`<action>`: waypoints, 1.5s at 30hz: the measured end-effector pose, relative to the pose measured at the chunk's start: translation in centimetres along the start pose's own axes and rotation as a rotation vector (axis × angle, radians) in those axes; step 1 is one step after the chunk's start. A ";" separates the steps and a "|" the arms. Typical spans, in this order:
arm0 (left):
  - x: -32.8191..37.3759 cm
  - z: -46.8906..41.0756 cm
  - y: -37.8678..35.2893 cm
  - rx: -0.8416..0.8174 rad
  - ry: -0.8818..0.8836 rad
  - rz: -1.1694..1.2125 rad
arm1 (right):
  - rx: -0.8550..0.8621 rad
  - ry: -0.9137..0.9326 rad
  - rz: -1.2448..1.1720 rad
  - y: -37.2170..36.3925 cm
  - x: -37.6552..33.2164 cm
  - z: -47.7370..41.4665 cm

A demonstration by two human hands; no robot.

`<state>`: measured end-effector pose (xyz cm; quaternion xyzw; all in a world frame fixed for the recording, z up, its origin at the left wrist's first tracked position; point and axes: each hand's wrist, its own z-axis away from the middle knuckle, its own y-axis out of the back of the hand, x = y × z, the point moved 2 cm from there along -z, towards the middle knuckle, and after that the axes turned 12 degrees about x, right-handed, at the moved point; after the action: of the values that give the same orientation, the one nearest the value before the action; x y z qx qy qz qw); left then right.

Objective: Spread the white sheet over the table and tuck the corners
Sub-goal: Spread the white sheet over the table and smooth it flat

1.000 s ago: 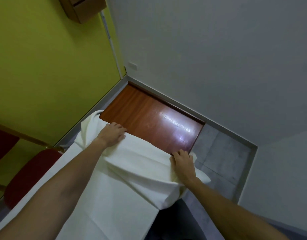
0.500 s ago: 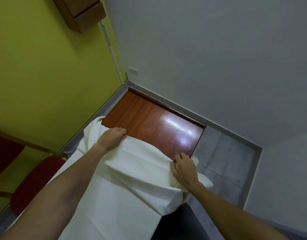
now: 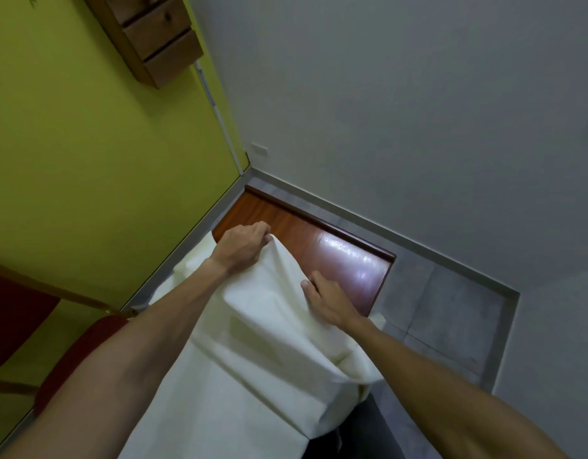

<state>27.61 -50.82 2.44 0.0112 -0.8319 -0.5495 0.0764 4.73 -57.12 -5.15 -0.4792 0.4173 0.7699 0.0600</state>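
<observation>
The white sheet [image 3: 253,352] covers the near part of the red-brown wooden table [image 3: 339,260]; the far end of the tabletop is bare and glossy. My left hand [image 3: 241,245] grips the sheet's leading edge, fingers curled over it, near the table's far left side. My right hand [image 3: 325,301] holds the same edge farther right, thumb on top of the cloth. The sheet is bunched into folds between and behind my hands and hangs off the table's right side.
A yellow wall [image 3: 87,160] runs along the left, a grey wall [image 3: 418,111] behind the table. A wooden drawer unit [image 3: 153,38] hangs on the yellow wall. A red chair [image 3: 74,352] stands at the left. Grey tiled floor [image 3: 451,309] lies to the right.
Both hands have pulled the sheet's edge farther along the table toward the far wall. Less bare wood shows, and the left hand has closed tighter on the edge.
</observation>
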 end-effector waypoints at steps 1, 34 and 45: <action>0.0 -0.4 0.0 0.004 -0.011 -0.020 | 0.019 -0.012 -0.034 0.5 0.1 -0.2; -13.7 -27.8 -2.3 -0.136 -0.023 -0.266 | 0.817 0.327 0.458 23.4 5.9 -19.2; -9.9 -29.5 -9.2 -0.300 0.111 -0.235 | 0.509 -0.128 0.615 26.2 10.1 -20.3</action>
<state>40.86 -80.41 4.24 0.1271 -0.7282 -0.6709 0.0581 0.34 -91.33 -1.70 -0.2528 0.7139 0.6523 -0.0303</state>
